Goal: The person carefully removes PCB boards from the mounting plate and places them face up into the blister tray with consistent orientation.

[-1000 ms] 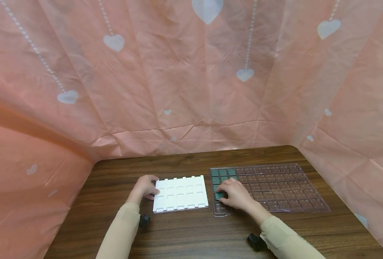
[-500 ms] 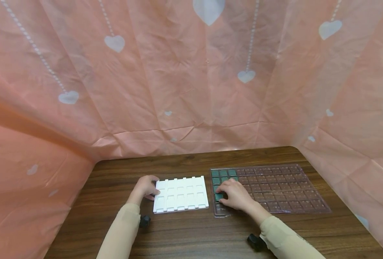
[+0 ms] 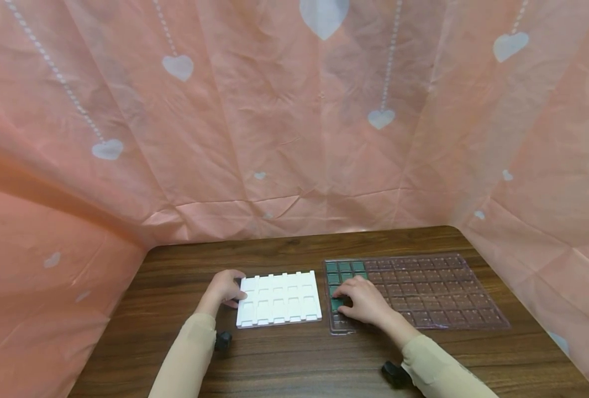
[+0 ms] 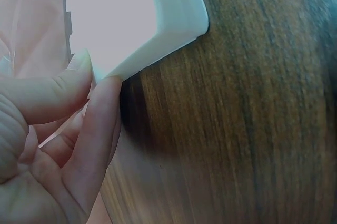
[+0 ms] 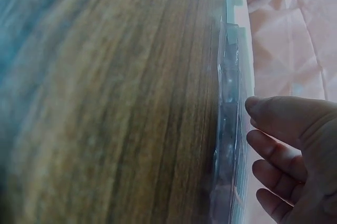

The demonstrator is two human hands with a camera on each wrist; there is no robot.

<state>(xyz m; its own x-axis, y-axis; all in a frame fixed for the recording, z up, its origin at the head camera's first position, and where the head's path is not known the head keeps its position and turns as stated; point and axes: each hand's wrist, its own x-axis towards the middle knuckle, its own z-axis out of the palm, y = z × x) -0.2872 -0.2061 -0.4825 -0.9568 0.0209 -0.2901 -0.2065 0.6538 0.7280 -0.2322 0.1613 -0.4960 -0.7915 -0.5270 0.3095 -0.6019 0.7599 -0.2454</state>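
A white plastic tray (image 3: pixel 279 298) with rows of shallow rectangular recesses lies left of the middle of the table. My left hand (image 3: pixel 223 288) pinches its left edge, and the left wrist view shows thumb and fingers at one corner of the tray. To the right is a clear plastic tray (image 3: pixel 341 331) of small squares, green at its left end and brown across the rest. There my right hand (image 3: pixel 364 301) has thumb and index finger about a green square (image 3: pixel 336 303) in the leftmost column. Part of the green group is hidden under this hand.
Brown squares (image 3: pixel 434 287) fill most of the clear tray toward the table's right side. Both trays rest on a dark wood-grain table (image 3: pixel 284 359). A pink curtain (image 3: pixel 284 138) with white hearts stands behind and on both sides.
The head view has shifted very slightly. Both hands stay at their places on the two trays, with only a tiny movement of the right thumb by the green square.
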